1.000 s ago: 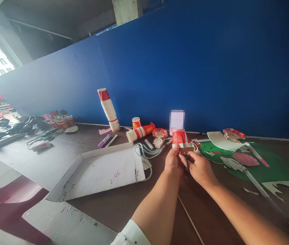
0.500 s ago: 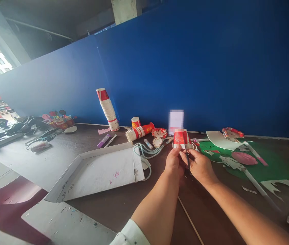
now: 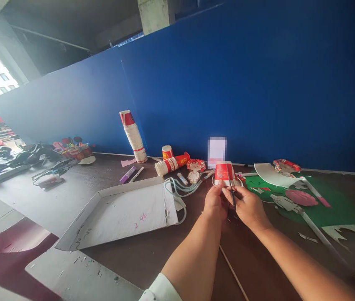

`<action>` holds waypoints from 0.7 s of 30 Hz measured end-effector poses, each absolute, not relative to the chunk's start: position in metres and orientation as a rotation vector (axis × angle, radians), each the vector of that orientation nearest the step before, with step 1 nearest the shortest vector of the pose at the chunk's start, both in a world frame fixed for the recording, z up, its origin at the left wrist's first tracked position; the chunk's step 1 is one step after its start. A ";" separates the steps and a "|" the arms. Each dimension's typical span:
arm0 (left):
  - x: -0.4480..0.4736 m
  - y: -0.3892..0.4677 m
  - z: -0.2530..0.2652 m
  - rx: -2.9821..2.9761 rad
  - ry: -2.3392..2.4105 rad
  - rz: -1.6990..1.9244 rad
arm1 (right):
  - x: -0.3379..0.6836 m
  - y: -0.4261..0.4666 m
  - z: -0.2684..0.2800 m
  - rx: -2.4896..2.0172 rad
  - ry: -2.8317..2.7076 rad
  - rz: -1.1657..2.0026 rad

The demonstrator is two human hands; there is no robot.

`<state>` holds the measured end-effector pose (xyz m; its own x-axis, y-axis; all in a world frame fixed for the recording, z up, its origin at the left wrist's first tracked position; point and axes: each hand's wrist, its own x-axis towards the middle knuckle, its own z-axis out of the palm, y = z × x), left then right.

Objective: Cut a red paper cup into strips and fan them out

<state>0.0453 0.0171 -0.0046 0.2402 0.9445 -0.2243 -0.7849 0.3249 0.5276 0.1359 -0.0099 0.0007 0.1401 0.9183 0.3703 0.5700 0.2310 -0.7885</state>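
My left hand (image 3: pixel 214 201) is closed on the lower part of a red and white paper cup (image 3: pixel 223 172), with the thumb lying against its near side. In my right hand (image 3: pixel 248 205) is a thin dark tool (image 3: pixel 231 190), gripped between thumb and fingers. Its slim tip lies across the front of the cup, and I cannot make out whether it is scissors, a blade or a pen. Both hands are close together, just above the dark table. Behind the cup stands a blurred-out white card (image 3: pixel 217 150).
Left of my hands are a shallow white box (image 3: pixel 123 211), looped pale cords (image 3: pixel 183 187), a lying stack of cups (image 3: pixel 172 163) and a tall leaning stack (image 3: pixel 134 138). To the right lie paper scraps (image 3: pixel 285 202) on green sheeting. A thin stick (image 3: pixel 232 269) lies below my forearms.
The whole view has shifted slightly, so everything sits a little lower. Both hands keep their hold, and the dark tool still crosses the front of the cup at nearly the same spot.
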 end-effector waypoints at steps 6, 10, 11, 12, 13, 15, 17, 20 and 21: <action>0.046 0.019 -0.007 0.347 0.554 1.207 | 0.135 -0.012 0.003 -1.474 -1.551 0.401; 0.047 0.021 -0.009 0.313 0.553 1.214 | 0.136 -0.013 0.002 -1.479 -1.555 0.413; 0.048 0.021 -0.009 0.298 0.551 1.219 | 0.136 -0.013 0.003 -1.479 -1.555 0.427; 0.048 0.021 -0.009 0.283 0.548 1.221 | 0.136 -0.014 0.003 -1.478 -1.553 0.441; 0.048 0.021 -0.008 0.268 0.547 1.224 | 0.135 -0.014 0.003 -1.479 -1.548 0.451; 0.047 0.020 -0.005 0.245 0.560 1.222 | 0.135 -0.013 0.003 -1.484 -1.536 0.456; 0.046 0.020 -0.003 0.237 0.577 1.193 | 0.135 -0.013 0.002 -1.491 -1.515 0.451; 0.043 0.021 -0.003 0.210 0.547 1.187 | 0.136 -0.013 0.002 -1.493 -1.475 0.488; 0.042 0.022 -0.004 0.191 0.522 1.201 | 0.136 -0.013 0.002 -1.491 -1.460 0.513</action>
